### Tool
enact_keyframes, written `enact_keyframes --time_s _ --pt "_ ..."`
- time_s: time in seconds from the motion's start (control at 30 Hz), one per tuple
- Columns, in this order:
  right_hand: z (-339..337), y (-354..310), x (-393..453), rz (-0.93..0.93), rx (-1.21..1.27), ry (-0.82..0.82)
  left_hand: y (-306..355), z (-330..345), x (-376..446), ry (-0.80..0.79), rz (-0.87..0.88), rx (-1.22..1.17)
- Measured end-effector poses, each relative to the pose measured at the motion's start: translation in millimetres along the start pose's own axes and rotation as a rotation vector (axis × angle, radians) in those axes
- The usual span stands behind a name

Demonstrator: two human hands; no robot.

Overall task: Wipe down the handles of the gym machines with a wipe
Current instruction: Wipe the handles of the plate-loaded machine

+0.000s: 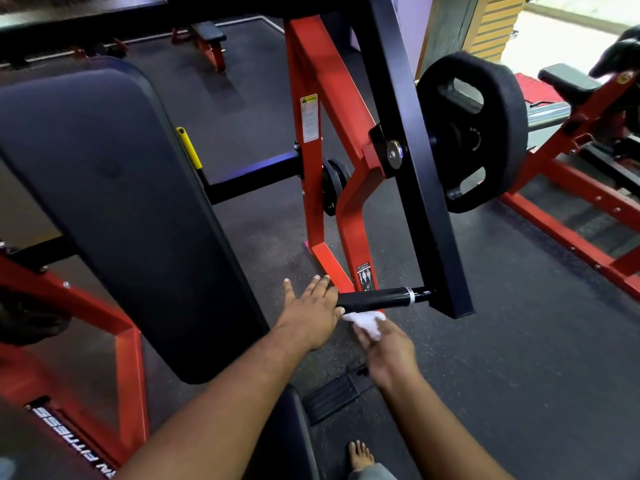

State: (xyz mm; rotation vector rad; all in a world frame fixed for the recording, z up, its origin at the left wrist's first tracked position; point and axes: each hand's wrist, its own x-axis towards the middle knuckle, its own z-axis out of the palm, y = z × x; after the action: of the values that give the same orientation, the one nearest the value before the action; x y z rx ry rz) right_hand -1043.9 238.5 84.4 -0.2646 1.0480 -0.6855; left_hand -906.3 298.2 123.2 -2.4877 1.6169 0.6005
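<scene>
I see the red machine frame (313,188) and its black lever arm (412,161) carrying the black handle (372,299). My left hand (310,313) lies flat with fingers straight, fingertips touching the handle's free end. My right hand (388,351) pinches the white wipe (367,323) just beneath the handle.

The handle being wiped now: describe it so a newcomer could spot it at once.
Start at the big black weight plate on the red-framed machine and follow the black arm it hangs on down to its lower end. A short black handle sticks out sideways there, towards the padded backrest. It alone has a silver ring near the arm, with both hands at its free end.
</scene>
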Motion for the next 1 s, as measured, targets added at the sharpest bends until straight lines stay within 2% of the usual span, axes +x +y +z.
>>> enact_keyframes --time_s 0.03,0.1,0.17,0.23,0.3,0.37,0.5,0.53,0.57,0.63,0.7,0.8,0.87,0.93,1.0 --pt "-7.4 -15.2 1.7 -0.096 -0.034 0.035 0.0 0.2 -0.2 0.001 0.002 -0.002" --pt "-21.4 -47.4 8.1 -0.444 -0.259 0.114 0.0 0.7 -0.2 0.005 0.008 -0.004" --pt "-30.8 -66.4 22.7 -0.824 -0.778 0.136 0.3 0.7 -0.5 0.007 0.01 -0.005" --pt "-37.2 -62.4 49.4 -0.988 -1.293 0.054 0.4 0.2 -1.0 0.016 0.01 -0.01" --pt "-35.8 -39.8 62.9 -0.987 -1.545 0.0 0.5 -0.6 -1.5 0.022 0.011 -0.012" --pt "-30.6 -9.4 62.5 -0.962 -1.502 -0.038 0.7 0.1 -1.4 0.021 0.008 -0.01" --pt "-31.7 1.6 45.8 -1.055 -1.577 -0.387 0.6 2.0 -0.4 0.013 0.002 -0.003" --pt "-36.5 -13.1 45.0 -1.037 -1.566 -0.398 0.4 1.6 -0.2 0.011 0.001 0.001" --pt "-41.1 -29.9 43.3 -1.007 -1.548 -0.328 0.2 1.1 -0.2 0.01 0.002 0.005" --pt "-52.5 -58.9 46.6 -0.937 -1.504 -0.074 0.3 1.9 -1.2 0.007 0.005 0.005" --pt "-48.8 -62.9 49.3 -0.951 -1.553 0.024 0.1 4.0 -1.0 0.019 0.005 0.003" --pt "-20.7 -27.2 43.6 -0.936 -1.608 -0.144 -1.5 4.7 -1.2 0.043 0.008 0.01" --pt "-8.4 -2.8 30.6 -0.967 -1.561 -0.306 -4.4 6.7 -5.1 0.073 0.017 0.04" --pt "-8.9 -5.2 12.2 -0.975 -1.442 -0.426 -8.6 11.0 -14.7 0.097 0.027 0.061" --pt "-18.9 -32.0 0.7 -0.941 -1.343 -0.347 -13.3 17.5 -27.2 0.108 0.04 0.079"
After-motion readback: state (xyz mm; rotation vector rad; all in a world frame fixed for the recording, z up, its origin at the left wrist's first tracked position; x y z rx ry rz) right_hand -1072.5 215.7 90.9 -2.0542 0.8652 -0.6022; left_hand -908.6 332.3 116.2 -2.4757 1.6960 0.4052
